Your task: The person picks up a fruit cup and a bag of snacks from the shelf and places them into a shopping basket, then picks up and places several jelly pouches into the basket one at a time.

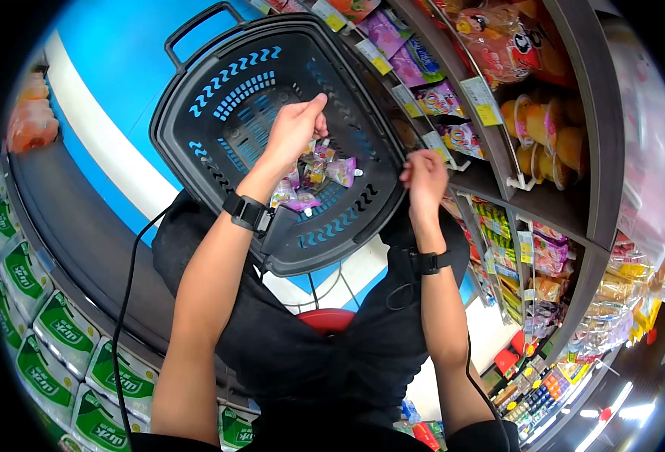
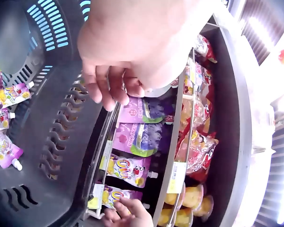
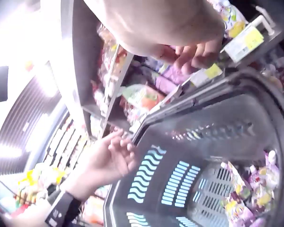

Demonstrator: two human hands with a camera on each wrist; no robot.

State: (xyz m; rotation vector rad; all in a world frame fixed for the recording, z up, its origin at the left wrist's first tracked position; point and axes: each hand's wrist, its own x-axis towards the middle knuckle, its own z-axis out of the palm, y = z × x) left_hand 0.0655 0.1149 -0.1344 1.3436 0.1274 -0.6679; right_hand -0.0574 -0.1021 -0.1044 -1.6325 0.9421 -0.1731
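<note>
My left hand (image 1: 298, 132) is over the black shopping basket (image 1: 168, 135), its fingers loosely bent and nothing in them. Below it, on the basket's bottom, lie several purple-and-white jelly pouches (image 1: 341, 172) with white spouts. My right hand (image 1: 425, 181) hangs by the basket's right rim, close to the shelf, its fingers also loosely bent around nothing. In the left wrist view, the right hand's fingertips (image 2: 128, 208) overlap a jelly pouch (image 2: 114, 195) on the shelf. A similar pouch (image 2: 128, 169) lies just behind that one.
Snack shelves (image 1: 551, 203) with yellow price tags run along the right, holding jelly cups (image 1: 539, 124) and bagged sweets (image 1: 498, 41). Green-and-white packs (image 1: 69, 324) are stacked at the left beside a dark ledge (image 1: 61, 218). Part of a red seat (image 1: 325, 320) shows between the legs.
</note>
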